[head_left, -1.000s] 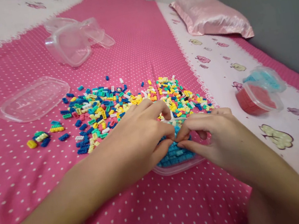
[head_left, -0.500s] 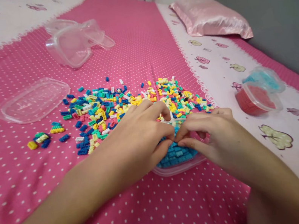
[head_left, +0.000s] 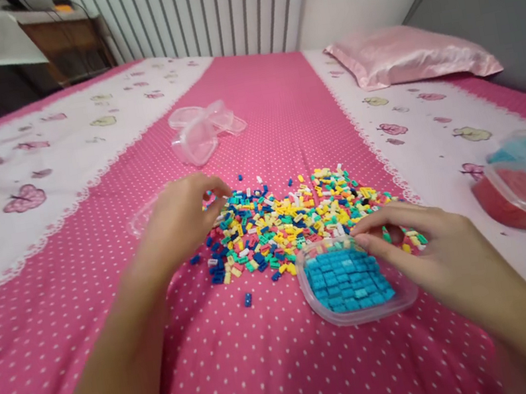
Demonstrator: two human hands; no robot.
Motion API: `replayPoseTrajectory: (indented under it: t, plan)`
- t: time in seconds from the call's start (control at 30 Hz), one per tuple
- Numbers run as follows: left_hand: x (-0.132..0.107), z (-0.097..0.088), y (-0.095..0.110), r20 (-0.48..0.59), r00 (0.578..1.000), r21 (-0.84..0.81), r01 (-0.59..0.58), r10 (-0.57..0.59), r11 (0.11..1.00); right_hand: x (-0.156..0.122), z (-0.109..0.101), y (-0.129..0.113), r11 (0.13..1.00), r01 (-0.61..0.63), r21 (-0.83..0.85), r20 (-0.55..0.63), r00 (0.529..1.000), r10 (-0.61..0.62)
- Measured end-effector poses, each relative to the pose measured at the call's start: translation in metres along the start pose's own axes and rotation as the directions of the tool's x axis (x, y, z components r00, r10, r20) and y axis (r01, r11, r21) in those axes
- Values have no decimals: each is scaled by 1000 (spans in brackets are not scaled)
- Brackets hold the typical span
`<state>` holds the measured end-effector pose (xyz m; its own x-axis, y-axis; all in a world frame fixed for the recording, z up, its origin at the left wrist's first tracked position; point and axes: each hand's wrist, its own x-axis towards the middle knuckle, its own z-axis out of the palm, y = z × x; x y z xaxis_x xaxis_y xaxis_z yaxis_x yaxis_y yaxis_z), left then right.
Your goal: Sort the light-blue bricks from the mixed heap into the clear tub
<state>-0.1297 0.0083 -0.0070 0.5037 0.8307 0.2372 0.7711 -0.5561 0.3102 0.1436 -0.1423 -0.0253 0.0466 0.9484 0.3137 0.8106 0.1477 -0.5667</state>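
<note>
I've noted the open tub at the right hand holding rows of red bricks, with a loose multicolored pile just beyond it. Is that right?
Not quite: the bricks in that tub by the right hand are blue, as the head view shows. The loose multicolored pile lies just beyond it.

Head camera is sitting at the wearer's own head, facing forward and down along the bed (head_left: pixel 252 373). Bricks (head_left: pixel 291 219) are lying near frame centre. The left hand (head_left: pixel 183 217) and right hand (head_left: pixel 439 255) are showing at close range, their forearms (head_left: pixel 113 356) entering at 8 and 4 o'clock. View is running on to far slats (head_left: pixel 212 10) at 12 o'clock, pillow (head_left: pixel 411 54) showing at 2.
</note>
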Motion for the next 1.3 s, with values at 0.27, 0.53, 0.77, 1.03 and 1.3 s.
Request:
replayPoseTrajectory:
  t: [0.27, 0.53, 0.77, 1.03, 1.3]
  plan:
    - [-1, 8, 10, 148, 973, 3, -180, 178, 984, 1, 3, 4, 999, -27, 26, -12, 1000, 28]
    - [5, 32, 20, 146, 969, 132, -217, 198, 967, 1, 3, 5, 996, -58, 60, -27, 998, 60]
    - [9, 46, 28, 180, 953, 238, -284, 246, 929, 4, 6, 1, 997, -38, 62, -4, 999, 39]
    - [15, 47, 26, 99, 983, 248, -177, 157, 953, 3, 6, 0, 994, -46, 100, -23, 999, 49]
    - [-13, 44, 88, -10, 986, -604, -140, 168, 785, 5, 5, -3, 982, -5, 189, -48, 999, 14]
